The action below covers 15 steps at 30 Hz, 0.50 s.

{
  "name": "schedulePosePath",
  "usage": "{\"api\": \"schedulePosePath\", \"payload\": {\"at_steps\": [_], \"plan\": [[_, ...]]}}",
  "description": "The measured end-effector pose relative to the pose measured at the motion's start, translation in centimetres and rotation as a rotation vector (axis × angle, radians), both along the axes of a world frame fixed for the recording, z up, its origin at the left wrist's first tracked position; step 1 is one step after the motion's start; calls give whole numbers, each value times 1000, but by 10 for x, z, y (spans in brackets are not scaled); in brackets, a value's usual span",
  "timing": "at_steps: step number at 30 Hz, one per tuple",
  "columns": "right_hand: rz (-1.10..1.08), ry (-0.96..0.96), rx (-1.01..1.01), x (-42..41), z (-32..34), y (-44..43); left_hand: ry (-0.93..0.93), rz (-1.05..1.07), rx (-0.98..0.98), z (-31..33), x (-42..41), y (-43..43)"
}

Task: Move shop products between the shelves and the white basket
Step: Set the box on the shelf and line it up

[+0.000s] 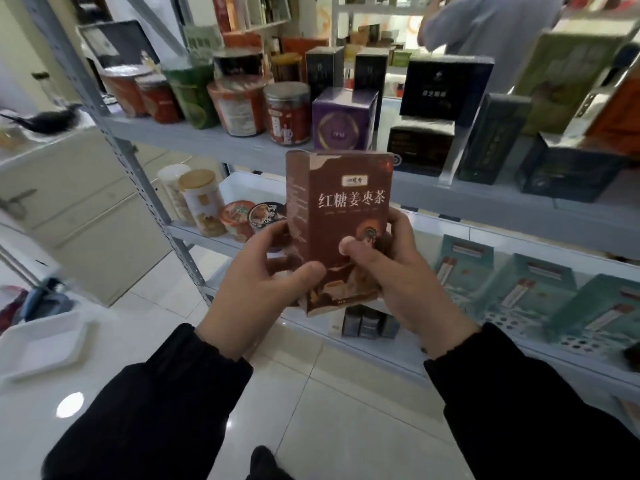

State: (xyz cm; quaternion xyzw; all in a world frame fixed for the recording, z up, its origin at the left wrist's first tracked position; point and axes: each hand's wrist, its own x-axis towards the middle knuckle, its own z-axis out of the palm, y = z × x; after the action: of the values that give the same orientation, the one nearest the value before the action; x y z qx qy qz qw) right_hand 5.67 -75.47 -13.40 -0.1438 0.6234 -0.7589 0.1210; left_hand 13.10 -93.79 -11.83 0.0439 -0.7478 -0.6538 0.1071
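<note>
Head view: we see left hand (258, 282) and right hand (398, 271) clasping an upright brown tea box (341, 216) before grey shelves (214, 138).

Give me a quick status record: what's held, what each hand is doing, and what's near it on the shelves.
held: brown box, upright, in front of the shelves
left hand: grips its lower left side
right hand: grips its lower right, thumb on front
behind, above: purple box, red jar, black box
right, lower: teal boxes
</note>
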Motion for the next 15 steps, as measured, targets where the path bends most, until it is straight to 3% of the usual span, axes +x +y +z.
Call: {"api": "schedulePosePath", "payload": {"at_steps": [3,6,11,15], "plan": [[-4,262,-9,-15,42,2,137,37,-181,25,-6,-7],[33,573,30,-28,96,9,278,4,-181,52,-17,-14],[93,937,248,-45,171,21,444,27,-347,93,-40,-35],[79,1141,401,-60,206,29,563,62,-593,124,-59,-50]]}}
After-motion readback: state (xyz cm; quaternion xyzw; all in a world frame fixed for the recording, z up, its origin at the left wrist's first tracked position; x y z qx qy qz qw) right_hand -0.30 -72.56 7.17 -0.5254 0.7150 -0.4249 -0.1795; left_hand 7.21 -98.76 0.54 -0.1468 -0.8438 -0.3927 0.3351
